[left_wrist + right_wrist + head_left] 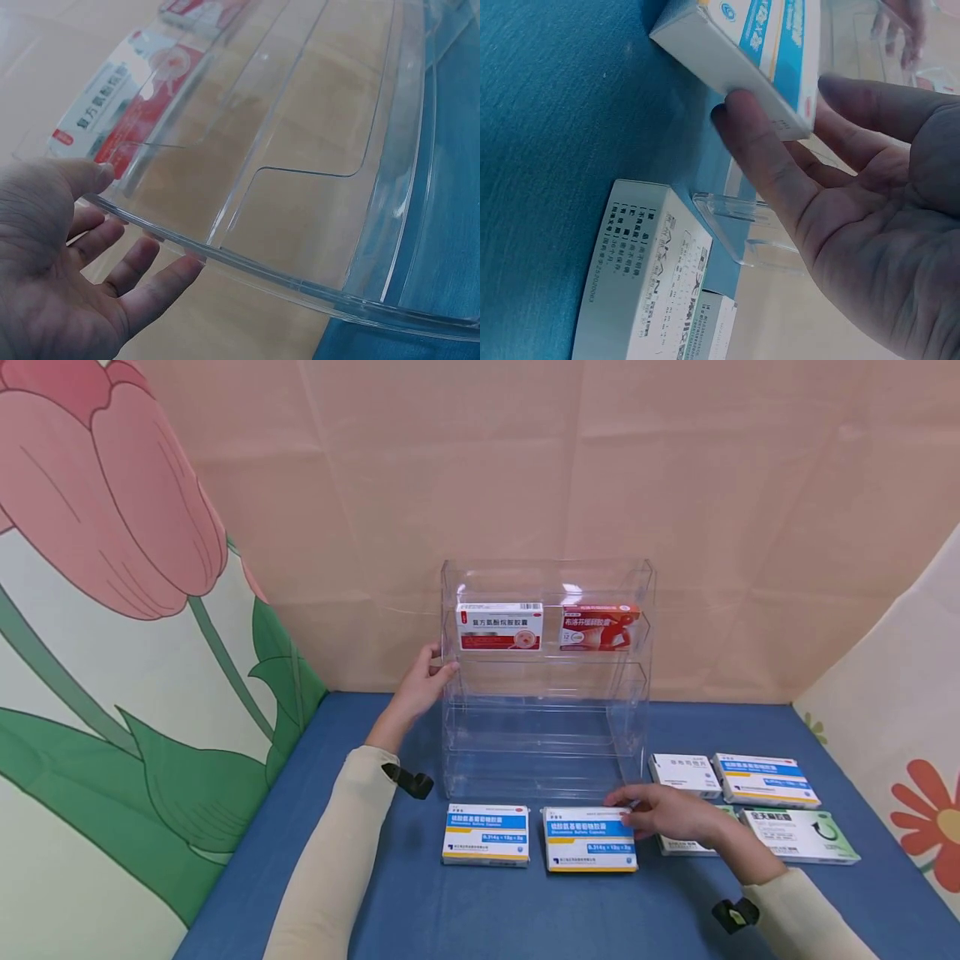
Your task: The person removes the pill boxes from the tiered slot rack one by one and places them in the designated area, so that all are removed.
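Behind the clear rack (547,735) you have a peach backdrop (450,485), with a tulip panel (112,568) off to the rack's left and a blue cloth (405,893) under it. The rack stands upright on that cloth. At its left side edge is your left hand (422,683), thumb on one side and spread fingertips on the other, holding that edge. Just in front of the rack's lower right corner is your right hand (678,812), pinching the right end of a blue-and-white box (590,841) between thumb and fingers; the box sits to the left of that hand, in front of the rack, and you cannot tell whether its base is fully on the cloth. To the rack's right, just beyond your right hand, lie a green-and-white box (798,837) and, behind it, another blue-striped box (767,780). A matching carton (486,835) lies before the rack's left half, apart from the one you pinch. On the rack's upper tier lean a white-and-red box (500,627) at left and a red box (598,628) at right. Close by the rack's lower right corner is a small white box (684,774).
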Demonstrator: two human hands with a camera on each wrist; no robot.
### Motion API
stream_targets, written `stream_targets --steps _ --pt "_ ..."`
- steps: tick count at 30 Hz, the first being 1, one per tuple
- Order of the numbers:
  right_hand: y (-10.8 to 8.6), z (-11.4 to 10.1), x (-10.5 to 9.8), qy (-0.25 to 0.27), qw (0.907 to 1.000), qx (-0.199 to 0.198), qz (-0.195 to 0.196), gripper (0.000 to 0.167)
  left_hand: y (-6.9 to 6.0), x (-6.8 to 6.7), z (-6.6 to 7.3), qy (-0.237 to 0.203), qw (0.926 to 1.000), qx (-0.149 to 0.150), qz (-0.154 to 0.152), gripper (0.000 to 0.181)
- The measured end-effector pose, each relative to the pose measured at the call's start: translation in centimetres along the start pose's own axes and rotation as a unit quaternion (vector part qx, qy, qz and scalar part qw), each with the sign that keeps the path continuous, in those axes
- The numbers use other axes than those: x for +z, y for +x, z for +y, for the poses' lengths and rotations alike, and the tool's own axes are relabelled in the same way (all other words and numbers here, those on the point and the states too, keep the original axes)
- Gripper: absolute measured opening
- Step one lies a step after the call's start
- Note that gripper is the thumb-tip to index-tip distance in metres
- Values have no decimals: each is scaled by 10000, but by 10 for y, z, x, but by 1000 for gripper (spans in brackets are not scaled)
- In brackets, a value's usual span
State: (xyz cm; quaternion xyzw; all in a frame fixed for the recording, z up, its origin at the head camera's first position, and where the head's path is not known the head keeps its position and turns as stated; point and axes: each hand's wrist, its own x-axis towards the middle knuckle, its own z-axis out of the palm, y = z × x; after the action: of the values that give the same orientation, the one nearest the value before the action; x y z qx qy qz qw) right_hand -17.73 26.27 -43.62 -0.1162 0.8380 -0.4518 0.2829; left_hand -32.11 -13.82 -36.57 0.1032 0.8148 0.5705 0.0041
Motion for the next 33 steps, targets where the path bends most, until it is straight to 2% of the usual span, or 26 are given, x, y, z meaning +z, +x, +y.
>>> stream_targets --steps 7,15,23,33 --pt "-7 -5 -2 -320 9992 84 214 38 0 1 -1 -2 10000 22 5 51" --pt "-17 -23 -16 -559 9974 -446 73 42 0 1 0 -6 10000 -27 21 52" --pt "-26 -48 -32 -883 9906 -984 361 40 -1 1 0 17 10000 -13 31 51" --pt "-30 -72 -41 -1242 9845 -1005 724 44 -3 1 2 63 10000 -46 33 50"
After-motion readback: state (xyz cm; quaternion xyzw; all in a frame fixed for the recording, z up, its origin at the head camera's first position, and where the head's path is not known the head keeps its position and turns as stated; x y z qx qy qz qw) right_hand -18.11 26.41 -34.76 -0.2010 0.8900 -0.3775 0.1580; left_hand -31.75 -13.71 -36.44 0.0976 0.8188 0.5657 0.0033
